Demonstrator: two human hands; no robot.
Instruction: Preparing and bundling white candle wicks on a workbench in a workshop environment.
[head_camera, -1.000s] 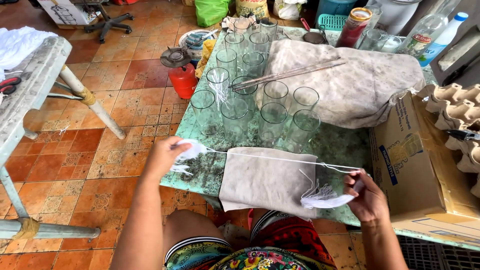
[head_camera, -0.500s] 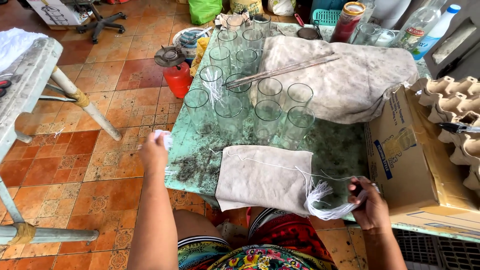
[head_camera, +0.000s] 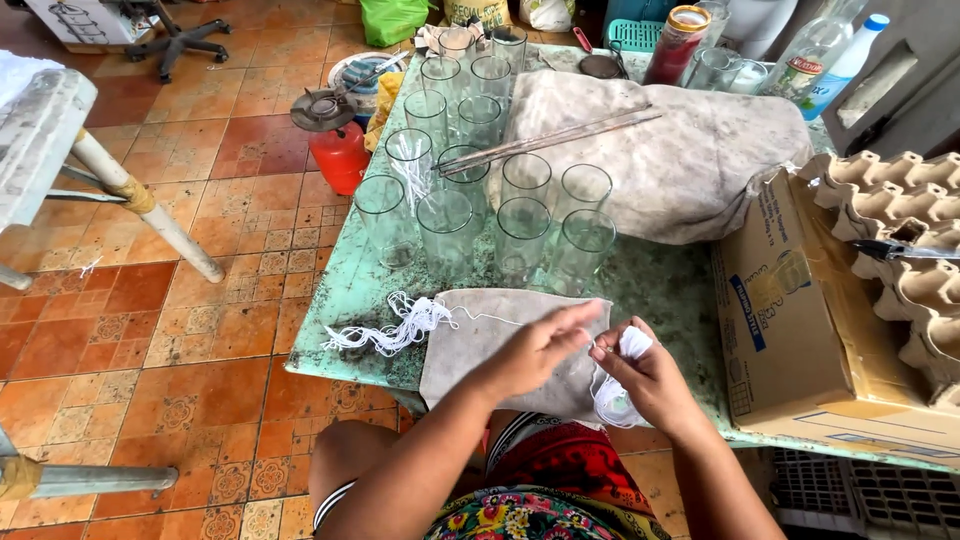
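My right hand (head_camera: 648, 375) grips a bundle of white string (head_camera: 618, 385) over the near edge of the green table (head_camera: 680, 290). My left hand (head_camera: 540, 345) reaches across to it, fingertips pinching at a strand where the two hands meet. Under both hands lies a grey cloth (head_camera: 470, 335). A loose pile of cut white strings (head_camera: 395, 325) rests on the table at the cloth's left corner. Several empty clear glasses (head_camera: 470, 210) stand in rows behind the cloth, and one glass (head_camera: 410, 160) holds a few white strings.
A large grey cloth (head_camera: 680, 150) with long thin rods (head_camera: 550, 140) covers the far table. A cardboard box (head_camera: 800, 320) and egg trays (head_camera: 900, 240) sit at right. Bottles and jars (head_camera: 760, 50) stand at the back. A red gas canister stove (head_camera: 335, 140) is on the tiled floor at left.
My left hand dropped its strings in a pile at the table's left and came back across to the bundle. My right hand moved left and lifted the bundle.
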